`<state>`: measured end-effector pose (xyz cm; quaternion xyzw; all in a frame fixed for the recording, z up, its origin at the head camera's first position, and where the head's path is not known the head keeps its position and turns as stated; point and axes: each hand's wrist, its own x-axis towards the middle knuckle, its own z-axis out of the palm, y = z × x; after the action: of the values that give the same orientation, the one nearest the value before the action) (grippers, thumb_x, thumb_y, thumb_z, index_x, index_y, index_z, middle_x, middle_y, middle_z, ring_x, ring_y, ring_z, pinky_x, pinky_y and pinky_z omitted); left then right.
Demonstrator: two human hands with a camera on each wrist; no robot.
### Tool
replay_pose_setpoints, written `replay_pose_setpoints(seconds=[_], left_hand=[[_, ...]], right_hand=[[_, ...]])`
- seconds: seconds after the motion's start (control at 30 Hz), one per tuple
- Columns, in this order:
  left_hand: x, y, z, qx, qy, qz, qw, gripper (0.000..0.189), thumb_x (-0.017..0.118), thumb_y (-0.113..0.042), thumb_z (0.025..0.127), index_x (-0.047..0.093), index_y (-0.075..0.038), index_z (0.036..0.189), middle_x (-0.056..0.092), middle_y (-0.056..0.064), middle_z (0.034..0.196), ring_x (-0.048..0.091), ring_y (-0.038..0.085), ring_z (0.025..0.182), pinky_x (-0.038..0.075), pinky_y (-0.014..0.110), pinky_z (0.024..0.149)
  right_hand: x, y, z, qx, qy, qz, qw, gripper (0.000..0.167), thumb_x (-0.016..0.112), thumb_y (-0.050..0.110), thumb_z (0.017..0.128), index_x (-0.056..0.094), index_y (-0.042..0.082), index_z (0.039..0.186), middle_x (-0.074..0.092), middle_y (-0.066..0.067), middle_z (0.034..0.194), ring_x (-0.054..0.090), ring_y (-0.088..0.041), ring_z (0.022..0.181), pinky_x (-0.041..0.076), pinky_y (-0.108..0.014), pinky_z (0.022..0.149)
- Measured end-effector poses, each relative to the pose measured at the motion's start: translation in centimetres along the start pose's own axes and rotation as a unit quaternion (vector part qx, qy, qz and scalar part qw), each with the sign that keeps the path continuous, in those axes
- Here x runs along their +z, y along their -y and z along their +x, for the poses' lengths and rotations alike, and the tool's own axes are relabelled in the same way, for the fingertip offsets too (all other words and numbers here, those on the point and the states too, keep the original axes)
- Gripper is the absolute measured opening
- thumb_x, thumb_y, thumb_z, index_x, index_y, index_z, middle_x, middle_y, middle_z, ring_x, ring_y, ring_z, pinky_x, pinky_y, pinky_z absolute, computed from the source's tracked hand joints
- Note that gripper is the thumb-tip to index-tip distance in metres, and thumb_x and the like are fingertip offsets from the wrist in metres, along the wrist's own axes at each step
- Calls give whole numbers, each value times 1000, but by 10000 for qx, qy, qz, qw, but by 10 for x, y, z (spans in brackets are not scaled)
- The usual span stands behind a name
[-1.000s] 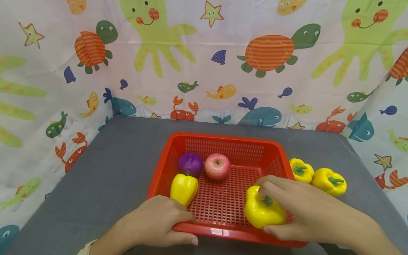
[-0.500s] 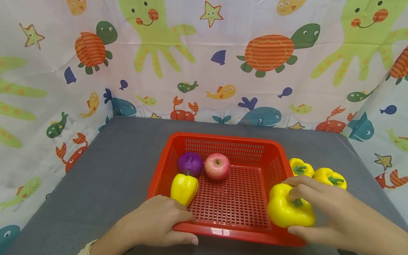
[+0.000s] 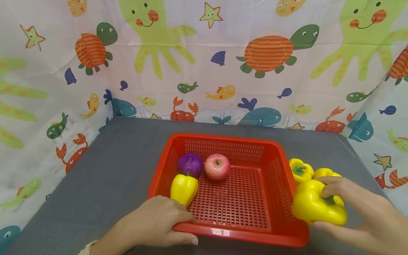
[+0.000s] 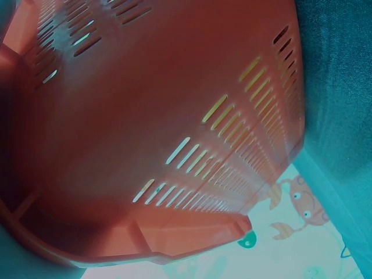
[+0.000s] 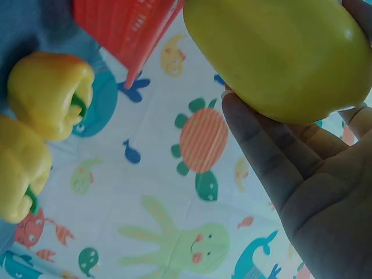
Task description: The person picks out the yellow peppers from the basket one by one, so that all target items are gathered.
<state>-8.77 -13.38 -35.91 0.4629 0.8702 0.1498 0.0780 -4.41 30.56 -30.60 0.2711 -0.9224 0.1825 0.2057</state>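
Observation:
My right hand (image 3: pixel 369 216) grips a yellow bell pepper (image 3: pixel 313 205) by its top and side, just outside the right wall of the red plastic basket (image 3: pixel 255 238). The right wrist view shows the pepper's underside (image 5: pixel 285 52) between the fingers and thumb of that hand (image 5: pixel 331 192). At the basket's front left corner, my left hand (image 3: pixel 156 221) holds the rim, thumb outside and fingers over the edge. Inside the basket lie another yellow bell pepper (image 3: pixel 183 189), a purple onion-like vegetable (image 3: pixel 190 165) and a red apple (image 3: pixel 217 167). The left wrist view has only the basket's slotted outside (image 4: pixel 145 116).
Two more yellow bell peppers (image 3: pixel 300 170) (image 3: pixel 325 172) sit on the grey tabletop (image 3: pixel 127 156) right of the basket, one partly hidden behind the held pepper. A sea-animal print curtain (image 3: pixel 197 46) encloses the table's back and sides.
My right hand has carried the bell pepper rightward, from over the basket's inside to beyond its right wall. My left hand and the basket have stayed put.

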Motion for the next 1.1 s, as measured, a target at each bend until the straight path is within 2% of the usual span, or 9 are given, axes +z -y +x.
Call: replay_pose_setpoints(seconds=[0.13, 0.37, 0.53, 0.57, 0.63, 0.67, 0.8, 0.87, 1.1], left_hand=[[1, 0, -1, 55, -107, 52, 9999, 51, 45, -71, 94, 74, -30, 106, 62, -26, 86, 52, -9, 72, 44, 19, 63], [2, 1, -1, 57, -127, 69, 9999, 51, 46, -71, 93, 74, -31, 105, 62, -27, 86, 52, -9, 72, 43, 20, 62], [2, 1, -1, 28, -121, 71, 9999, 51, 45, -72, 93, 74, -32, 105, 61, -27, 86, 51, -10, 72, 43, 20, 62], [2, 1, -1, 23, -120, 69, 9999, 51, 45, -72, 93, 74, -32, 106, 61, -27, 86, 51, -10, 72, 43, 20, 62], [2, 0, -1, 26, -120, 77, 9999, 51, 45, -72, 93, 74, -32, 106, 61, -27, 86, 51, -10, 71, 42, 20, 62], [2, 1, -1, 25, -124, 76, 9999, 51, 45, -72, 93, 74, -32, 106, 61, -27, 86, 51, -10, 72, 42, 20, 62], [2, 1, 0, 41, -145, 68, 9999, 51, 45, -71, 93, 74, -31, 106, 62, -26, 86, 52, -10, 72, 43, 19, 62], [2, 1, 0, 44, -155, 58, 9999, 51, 45, -71, 93, 74, -31, 106, 62, -26, 86, 52, -10, 72, 44, 19, 63], [2, 1, 0, 33, -126, 38, 9999, 51, 45, -72, 93, 74, -32, 107, 63, -26, 87, 53, -10, 73, 45, 20, 64]], right_hand=[[-1, -8, -5, 288, -37, -128, 9995, 75, 102, 31, 46, 60, 17, 106, 63, 0, 106, 56, -6, 86, 39, -2, 75], [1, -18, -14, 908, 74, -297, 9954, 74, 101, 23, 50, 56, 7, 107, 62, -20, 114, 58, -32, 85, 33, 1, 74], [5, -29, -19, 1099, 208, -440, 9927, 76, 100, 19, 51, 54, 0, 108, 58, -27, 118, 58, -40, 88, 29, 3, 73], [6, -31, -20, 1113, 234, -460, 9924, 76, 100, 18, 51, 54, 0, 108, 58, -27, 117, 58, -40, 88, 29, 3, 73], [10, -35, -22, 1184, 301, -493, 9913, 75, 100, 18, 51, 56, 1, 108, 60, -25, 115, 58, -39, 88, 39, -3, 71], [12, -37, -23, 1172, 301, -504, 9914, 75, 100, 19, 50, 57, 2, 108, 61, -23, 114, 58, -37, 89, 40, -4, 72], [21, -42, -27, 1193, 351, -464, 9912, 73, 101, 20, 51, 58, 10, 109, 63, -14, 110, 56, -29, 86, 50, -17, 67], [25, -45, -28, 1191, 407, -391, 9913, 74, 101, 20, 51, 58, 10, 111, 63, -13, 110, 55, -27, 86, 49, -16, 66], [36, -49, -29, 1308, 766, -174, 9883, 76, 99, 26, 59, 56, 12, 120, 62, -8, 112, 54, -23, 86, 50, -23, 62]])
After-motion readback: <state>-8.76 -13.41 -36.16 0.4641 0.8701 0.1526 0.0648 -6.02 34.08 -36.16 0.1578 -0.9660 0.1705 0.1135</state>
